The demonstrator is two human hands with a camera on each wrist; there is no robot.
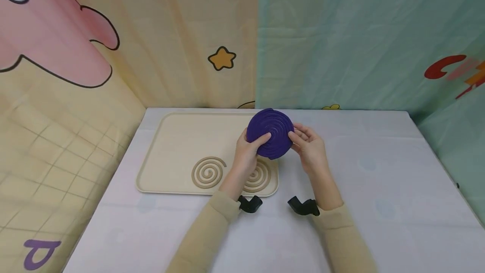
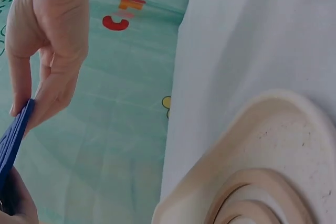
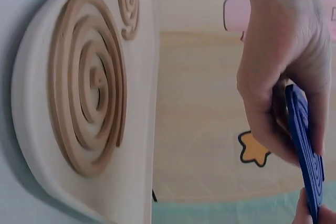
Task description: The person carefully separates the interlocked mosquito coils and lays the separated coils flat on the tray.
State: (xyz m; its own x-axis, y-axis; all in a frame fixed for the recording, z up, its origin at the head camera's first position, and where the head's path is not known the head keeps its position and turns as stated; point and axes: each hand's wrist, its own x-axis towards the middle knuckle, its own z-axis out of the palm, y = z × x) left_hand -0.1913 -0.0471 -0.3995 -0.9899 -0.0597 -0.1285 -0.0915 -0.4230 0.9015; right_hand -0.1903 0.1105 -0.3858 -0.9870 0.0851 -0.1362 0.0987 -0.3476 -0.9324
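A white-covered desk [image 1: 379,205] fills the foreground, backed by 2 draped cloths: a yellow cartoon curtain [image 1: 151,54] toward 10 o'clock, a teal curtain [image 1: 360,45] toward 2 o'clock.

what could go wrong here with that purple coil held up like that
The purple spiral coil is held in the air only at its edges, by the left hand and the right hand; the thin rings could snap if the fingers press or twist too hard. If it slips, it could drop onto the tan coil lying below on the beige tray and break both.
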